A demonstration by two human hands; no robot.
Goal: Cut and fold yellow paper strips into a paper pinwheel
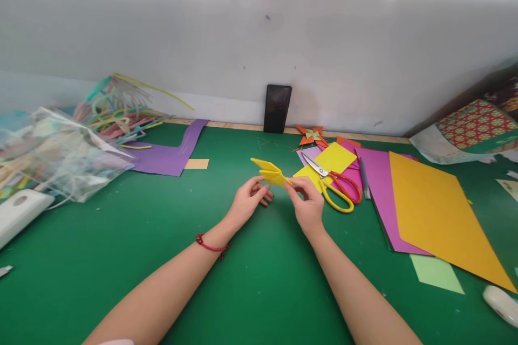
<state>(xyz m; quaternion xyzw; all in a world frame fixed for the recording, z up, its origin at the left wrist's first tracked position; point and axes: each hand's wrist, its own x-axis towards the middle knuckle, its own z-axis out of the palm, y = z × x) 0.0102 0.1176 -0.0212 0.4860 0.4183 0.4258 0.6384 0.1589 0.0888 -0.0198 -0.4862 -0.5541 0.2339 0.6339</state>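
Both hands hold a folded yellow paper piece point(270, 171) just above the green table point(170, 237). My left hand point(247, 200), with a red cord on its wrist, pinches the paper's lower left part with closed fingers. On the paper's right end my right hand point(307, 202) is closed in a pinch. Right beside my right hand lie scissors point(335, 183) with one red and one yellow handle, resting on a yellow square sheet point(334, 157).
Large orange point(441, 215) and magenta point(378, 183) sheets lie at right, a pale green scrap point(437, 274) in front. A purple L-shaped sheet point(170, 153) and clear bags of paper strips point(56, 151) lie at left. A dark phone point(277, 109) leans on the wall, an orange pinwheel point(311, 136) nearby.
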